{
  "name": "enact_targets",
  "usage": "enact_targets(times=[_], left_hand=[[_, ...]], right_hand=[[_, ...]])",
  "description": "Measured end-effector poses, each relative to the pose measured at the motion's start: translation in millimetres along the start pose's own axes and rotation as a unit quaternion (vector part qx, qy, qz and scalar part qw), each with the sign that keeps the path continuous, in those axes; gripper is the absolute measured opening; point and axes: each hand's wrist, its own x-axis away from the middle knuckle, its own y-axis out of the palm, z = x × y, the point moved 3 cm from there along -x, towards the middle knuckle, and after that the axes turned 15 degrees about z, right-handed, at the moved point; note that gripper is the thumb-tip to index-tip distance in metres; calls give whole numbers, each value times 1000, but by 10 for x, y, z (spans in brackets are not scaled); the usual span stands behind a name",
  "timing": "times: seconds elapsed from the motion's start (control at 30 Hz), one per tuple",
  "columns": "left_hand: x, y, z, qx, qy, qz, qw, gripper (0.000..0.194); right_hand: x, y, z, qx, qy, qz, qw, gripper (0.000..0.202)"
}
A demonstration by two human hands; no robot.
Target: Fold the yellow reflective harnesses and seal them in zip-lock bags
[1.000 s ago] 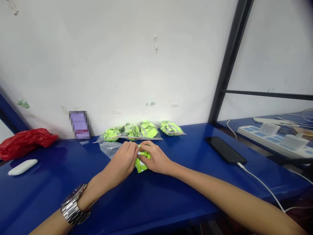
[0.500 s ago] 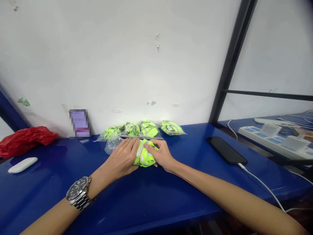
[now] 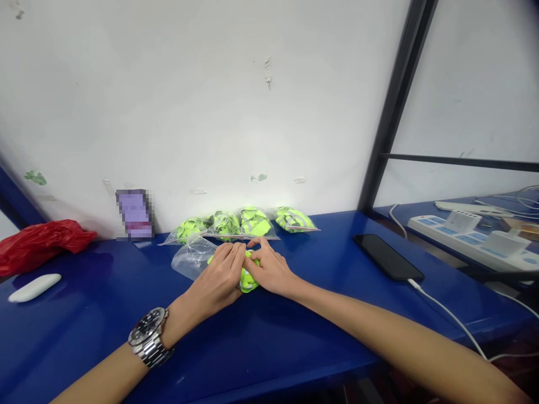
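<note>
A neon yellow reflective vest (image 3: pixel 249 280) with silver stripes is bundled up small between my hands over the blue desk. My left hand (image 3: pixel 221 275) is closed over its left side, fingers together. From the right, my right hand (image 3: pixel 272 269) grips the bundle, with the thumb bent across its top. Much of the vest is hidden under the fingers. Just beyond my left hand lies a clear plastic bag (image 3: pixel 189 259), its near end covered by that hand. Along the wall sit several clear zip bags (image 3: pixel 255 223) packed with similar neon vests.
A black phone (image 3: pixel 387 257) on a white cable (image 3: pixel 452 322) lies to the right, near a power strip (image 3: pixel 467 241). At left are a red plastic bag (image 3: pixel 42 244) and a white oval object (image 3: pixel 34 288). Another phone (image 3: pixel 135 214) leans on the wall. A black post (image 3: pixel 391 112) rises at right.
My hands have drawn closer together around the vest, covering more of it. The right hand has moved left over the top. More of the clear bag shows beside my left hand.
</note>
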Motion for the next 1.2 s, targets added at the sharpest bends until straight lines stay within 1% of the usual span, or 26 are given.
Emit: enact_targets(times=[0.07, 0.13, 0.23, 0.3, 0.33, 0.37, 0.43, 0.47, 0.53, 0.6, 0.63, 0.67, 0.73, 0.8, 0.87, 1.0, 1.03, 1.07, 1.1, 1.13, 1.2], left_hand=[[2, 5, 8, -5, 16, 5, 1000, 45], [-3, 0, 7, -7, 25, 16, 1000, 49], [-15, -31, -24, -1, 31, 41, 999, 54], [-15, -56, -77, -8, 21, 50, 998, 60], [-9, -69, -114, -16, 11, 53, 998, 64], [2, -83, -154, -23, -1, 54, 998, 66], [34, -112, -234, -23, -19, 57, 998, 64], [53, -130, -265, -13, -17, 62, 998, 61], [89, -169, -310, 17, 0, 86, 996, 61], [116, -203, -334, 36, 19, 122, 992, 67], [124, -212, -339, 39, 26, 138, 989, 70], [130, -214, -341, 38, 31, 149, 988, 71], [132, -203, -332, 31, 36, 154, 987, 70], [124, -184, -302, 21, 49, 144, 988, 68], [110, -166, -247, 8, 74, 126, 989, 65], [67, -150, -102, -16, 123, 110, 986, 57], [57, -149, -79, -14, 125, 109, 986, 56], [50, -151, -69, -7, 120, 112, 986, 57], [45, -156, -75, 3, 108, 116, 987, 60], [44, -165, -95, 16, 91, 123, 988, 63], [51, -188, -166, 39, 54, 143, 987, 71]], right_hand=[[-26, -10, 4, 4, -3, -16, 1000, 44], [-70, -47, -12, -35, -23, -41, 998, 45], [-120, -165, -88, -119, -81, -121, 982, 38], [-131, -270, -139, -128, -118, -155, 973, 25], [-131, -315, -155, -122, -129, -162, 971, 26], [-129, -350, -164, -118, -134, -164, 970, 32], [-123, -381, -161, -143, -111, -170, 969, 43], [-122, -382, -149, -179, -80, -168, 966, 44], [-124, -372, -113, -262, 9, -150, 953, 44], [-112, -349, -94, -315, 80, -146, 935, 48], [-99, -335, -103, -330, 96, -157, 926, 51], [-82, -318, -122, -344, 101, -179, 916, 54], [-46, -280, -168, -385, 105, -215, 891, 53], [-21, -233, -183, -426, 114, -203, 874, 49], [-2, -165, -155, -432, 126, -159, 879, 46], [17, -63, -68, -368, 145, -51, 917, 29], [11, -67, -62, -359, 148, -33, 921, 27], [1, -83, -70, -360, 147, -29, 921, 26], [-13, -108, -91, -371, 145, -41, 917, 26], [-29, -143, -123, -387, 141, -65, 909, 26], [-58, -225, -200, -420, 133, -133, 888, 30]])
